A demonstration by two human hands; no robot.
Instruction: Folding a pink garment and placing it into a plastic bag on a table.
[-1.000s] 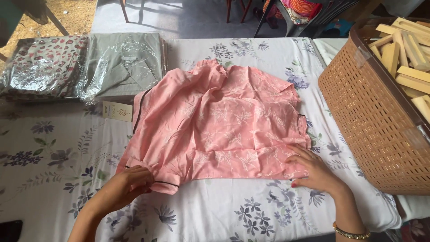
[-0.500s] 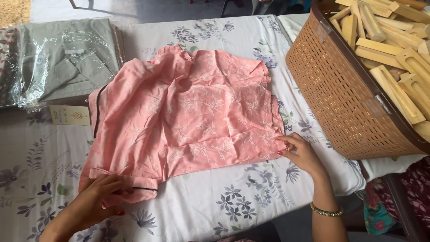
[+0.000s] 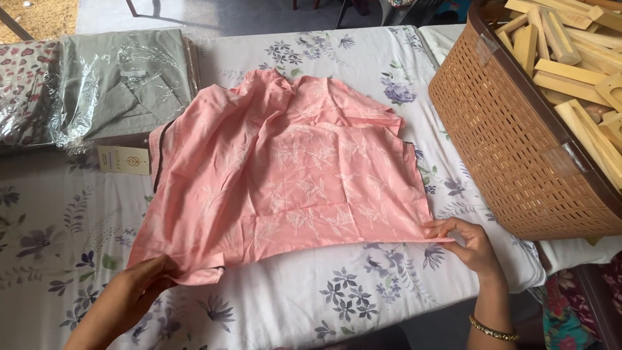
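Note:
A pink garment [image 3: 285, 175] with a faint white leaf print lies spread on a white floral sheet [image 3: 311, 291]. My left hand [image 3: 139, 285] pinches its near left corner at the hem. At the near right corner my right hand [image 3: 463, 243], a gold bangle on its wrist, grips the fabric edge between the fingers. The cloth is stretched fairly flat between the two hands, with creases toward its far side.
A brown woven basket [image 3: 512, 149] filled with several pale wooden pieces stands at the right. Folded clothes in clear plastic bags, one grey-green [image 3: 123, 84] and one floral [image 3: 29, 84], lie at the far left. A small card tag [image 3: 123, 160] rests beside them.
Both hands have drawn the near hem outward, so the garment lies flatter and wider. The view has shifted, putting the basket closer at the right.

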